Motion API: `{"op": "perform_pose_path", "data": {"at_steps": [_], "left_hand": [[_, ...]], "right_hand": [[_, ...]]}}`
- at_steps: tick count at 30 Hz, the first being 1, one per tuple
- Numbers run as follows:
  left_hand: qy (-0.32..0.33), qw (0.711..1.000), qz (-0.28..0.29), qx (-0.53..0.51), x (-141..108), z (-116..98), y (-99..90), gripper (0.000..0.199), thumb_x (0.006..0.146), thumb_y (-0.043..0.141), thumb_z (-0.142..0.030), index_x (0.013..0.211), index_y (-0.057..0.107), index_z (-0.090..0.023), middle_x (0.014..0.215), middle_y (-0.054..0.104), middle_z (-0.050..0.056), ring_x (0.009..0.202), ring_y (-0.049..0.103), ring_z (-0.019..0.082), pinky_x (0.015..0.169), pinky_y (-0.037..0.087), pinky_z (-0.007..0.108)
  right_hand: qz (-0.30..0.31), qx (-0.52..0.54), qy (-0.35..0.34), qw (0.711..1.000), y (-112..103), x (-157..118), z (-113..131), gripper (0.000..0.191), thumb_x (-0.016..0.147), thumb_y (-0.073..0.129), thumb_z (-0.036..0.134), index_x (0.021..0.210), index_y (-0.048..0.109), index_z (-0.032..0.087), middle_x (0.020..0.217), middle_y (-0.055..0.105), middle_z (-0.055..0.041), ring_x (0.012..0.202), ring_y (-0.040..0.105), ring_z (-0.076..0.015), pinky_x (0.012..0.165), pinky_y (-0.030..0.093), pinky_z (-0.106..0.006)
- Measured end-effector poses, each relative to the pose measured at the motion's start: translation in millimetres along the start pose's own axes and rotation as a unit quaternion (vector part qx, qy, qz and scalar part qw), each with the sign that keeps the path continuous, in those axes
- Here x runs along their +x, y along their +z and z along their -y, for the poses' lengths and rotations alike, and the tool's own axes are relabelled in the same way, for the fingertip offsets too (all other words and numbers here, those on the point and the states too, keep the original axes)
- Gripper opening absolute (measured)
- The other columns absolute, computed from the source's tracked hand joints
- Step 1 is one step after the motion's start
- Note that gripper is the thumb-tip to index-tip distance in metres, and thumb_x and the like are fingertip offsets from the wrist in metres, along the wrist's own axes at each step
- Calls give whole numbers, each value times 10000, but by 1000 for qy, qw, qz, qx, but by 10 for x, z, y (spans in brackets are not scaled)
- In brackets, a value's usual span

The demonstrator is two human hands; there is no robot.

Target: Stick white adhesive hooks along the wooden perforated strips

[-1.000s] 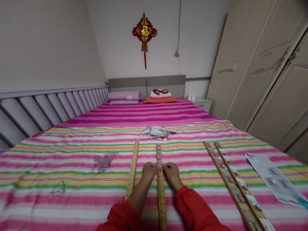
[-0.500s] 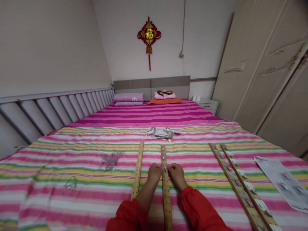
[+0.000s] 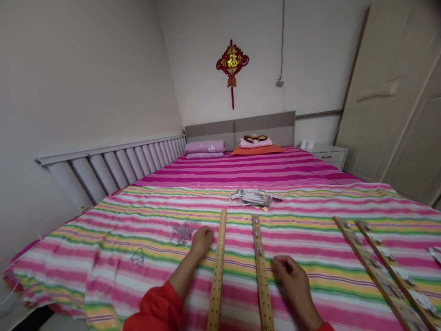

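My left hand [image 3: 203, 241] is over the striped sheet, left of a pale wooden strip [image 3: 217, 271] with rows of small holes. Its fingers are curled together, and anything between them is too small to make out. Close beside it lies a little heap of greyish see-through pieces [image 3: 182, 232]. A second holed strip [image 3: 263, 285] carries several small shiny metal pieces [image 3: 257, 235] near its far end. Just right of that strip is my right hand [image 3: 291, 273], apart from it, with fingers loosely bent and nothing visible in them.
Two more strips, one bearing metal pieces [image 3: 375, 264] and one with white pieces [image 3: 403, 274], lie at the right. Flat plastic packets [image 3: 253, 197] rest farther back. A thin looped bit [image 3: 137, 258] is on the left. A grey railing [image 3: 113, 151] edges the bed.
Both hands have come away from the middle strip: my left hand moved left past the other strip, my right hand slightly right. The view has turned left.
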State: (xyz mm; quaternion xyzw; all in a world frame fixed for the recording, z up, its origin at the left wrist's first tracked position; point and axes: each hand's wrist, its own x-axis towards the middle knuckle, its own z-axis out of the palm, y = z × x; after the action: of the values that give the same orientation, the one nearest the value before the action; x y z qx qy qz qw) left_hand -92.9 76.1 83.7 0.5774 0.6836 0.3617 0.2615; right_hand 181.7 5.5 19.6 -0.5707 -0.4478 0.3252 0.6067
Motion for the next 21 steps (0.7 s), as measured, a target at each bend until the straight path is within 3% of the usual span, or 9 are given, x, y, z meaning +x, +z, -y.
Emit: {"op": "perform_pose_path", "data": {"at_steps": [3,6,10,14,21], "left_hand": [[-19,989,-64,132,306,122,-393,190,783,489,-133,804,677,-159,860,709,70,875,623,198,780,436,281],[-35,965,-94,242,542,196,-541,232,809,465,-163,888,684,-158,968,691,122,953,612,253,807,423,334],[-29,931,-88,352,742,266,-505,286,805,453,-132,988,670,-156,1116,638,163,1100,537,304,900,373,403],[-22,910,-63,410,855,329,-460,285,789,420,-74,914,674,-107,1083,637,200,1114,510,332,918,339,442],[23,915,-25,402,871,313,-469,265,783,408,-45,883,642,-122,1042,647,172,1097,507,303,927,299,436]], "right_hand": [[6,29,33,999,-38,-138,71,321,561,665,485,624,663,170,583,665,-46,577,610,-201,542,494,-283],[8,36,46,998,-54,-205,142,340,554,685,507,630,672,176,598,679,-47,607,629,-213,571,511,-281],[16,46,50,998,-97,-215,157,358,551,721,530,648,682,188,635,701,-52,638,651,-227,597,531,-279],[21,47,45,998,-169,-211,110,339,591,723,529,677,694,202,675,715,-60,677,663,-236,621,539,-277],[32,35,53,997,-174,-245,145,333,615,707,528,690,690,204,697,713,-62,690,663,-230,631,533,-269]]}}
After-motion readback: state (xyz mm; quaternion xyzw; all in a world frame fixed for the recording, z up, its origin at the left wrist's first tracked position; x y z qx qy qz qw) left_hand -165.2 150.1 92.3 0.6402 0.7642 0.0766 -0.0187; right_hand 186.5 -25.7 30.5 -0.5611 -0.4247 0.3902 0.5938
